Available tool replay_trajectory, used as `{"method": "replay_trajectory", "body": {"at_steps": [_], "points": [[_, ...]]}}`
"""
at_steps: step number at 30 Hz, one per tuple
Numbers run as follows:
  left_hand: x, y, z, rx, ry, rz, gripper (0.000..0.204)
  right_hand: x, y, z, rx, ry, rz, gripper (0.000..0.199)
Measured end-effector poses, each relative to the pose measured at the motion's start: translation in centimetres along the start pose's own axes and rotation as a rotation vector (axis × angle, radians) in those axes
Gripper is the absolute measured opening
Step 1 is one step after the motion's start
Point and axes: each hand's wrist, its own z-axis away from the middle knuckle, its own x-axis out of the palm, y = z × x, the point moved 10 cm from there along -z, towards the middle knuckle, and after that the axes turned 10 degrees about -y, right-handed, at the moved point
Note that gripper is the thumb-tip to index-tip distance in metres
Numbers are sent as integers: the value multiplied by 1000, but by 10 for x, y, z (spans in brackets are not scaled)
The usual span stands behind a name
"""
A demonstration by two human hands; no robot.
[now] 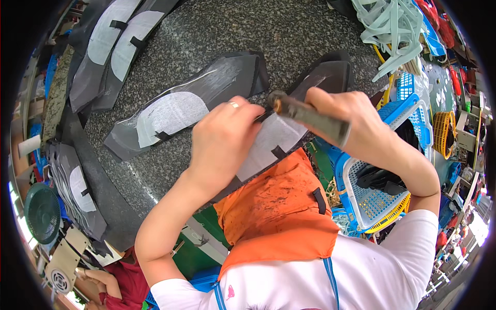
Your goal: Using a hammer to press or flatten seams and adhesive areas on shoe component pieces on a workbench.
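Note:
A dark grey panel (323, 82) with a white patch lies slantwise in front of me at the table's near edge. My left hand (223, 137), a ring on one finger, is over this panel with its fingertips pinched together at the panel's far edge. A small dark bit shows by the fingertips, but I cannot make out what they hold. In my closed right hand (356, 116) is a hammer (315, 121), its worn metal head just above the panel by my left fingertips. The handle is hidden. To the left a matching panel (227, 77) lies flat.
More dark panels (95, 77) lie at the far left, and a layered stack (93, 206) is at the left edge. The table (206, 31) is speckled stone. Blue and white baskets (369, 191) stand at my right, below pale green strips (390, 26). A co-worker's arm (106, 281) shows lower left.

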Motion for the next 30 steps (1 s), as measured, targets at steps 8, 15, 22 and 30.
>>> {"method": "replay_trajectory", "body": {"at_steps": [8,15,22,30], "points": [[-2,-7,31,-199,65,120,22,2,-14,-5,-62,-22,-96,20],[-7,-20,48,-184,79,244,19,14,-35,-11,-103,-79,-2,14],[-14,-3,62,-46,195,42,17,11,-55,-27,-113,-135,34,20],[-16,-12,82,-103,152,92,10,21,-82,-26,-150,-64,46,26]]}}
